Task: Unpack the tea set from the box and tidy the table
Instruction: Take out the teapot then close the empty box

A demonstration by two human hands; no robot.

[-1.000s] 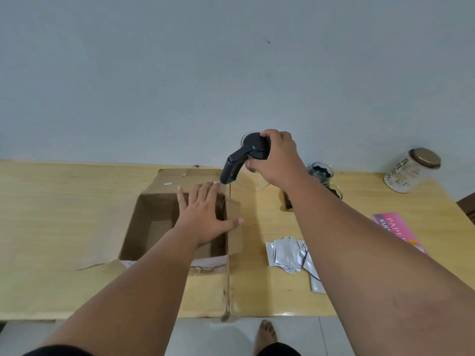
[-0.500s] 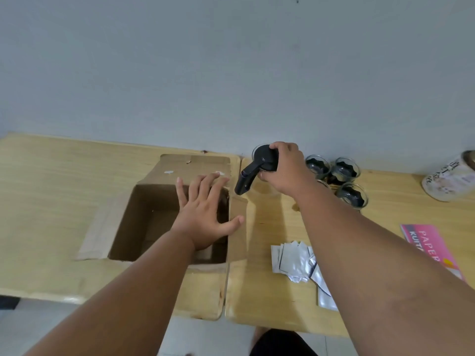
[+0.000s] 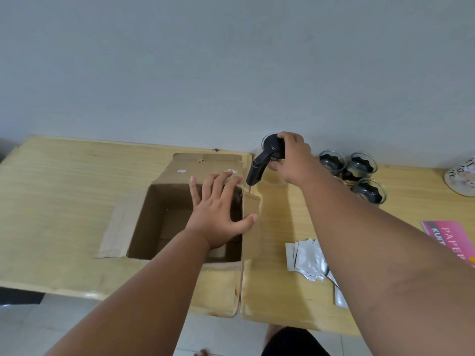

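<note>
Head view: a clear glass teapot [image 3: 270, 150] with a black lid and a long black handle is seen at the back of the pale wooden counter [image 3: 64, 188], just beyond the far right corner of an open brown cardboard box [image 3: 180, 222]. The teapot is gripped at its top by the right hand [image 3: 293, 160], with the fingers curled round the lid where the handle joins; whether the glass base touches the wood cannot be told. The left hand [image 3: 218, 214] is held flat over the right side of the box opening, fingers straight and spread, nothing held, with the thumb at the right flap.

Three small glass cups [image 3: 331, 161] with black inserts are grouped just right of the teapot, close to the grey wall [image 3: 231, 60]. A pale jar [image 3: 462, 176] is cut off by the right edge of the picture. Silver foil sachets [image 3: 308, 258] are scattered near the front edge, partly hidden by the right forearm, and a pink booklet [image 3: 447, 237] lies beyond them.

The box flaps are folded outward, and the right flap stands between the opening and the teapot. A seam in the counter runs forward from the right side of the box. A broad stretch of wood is seen left of the box
</note>
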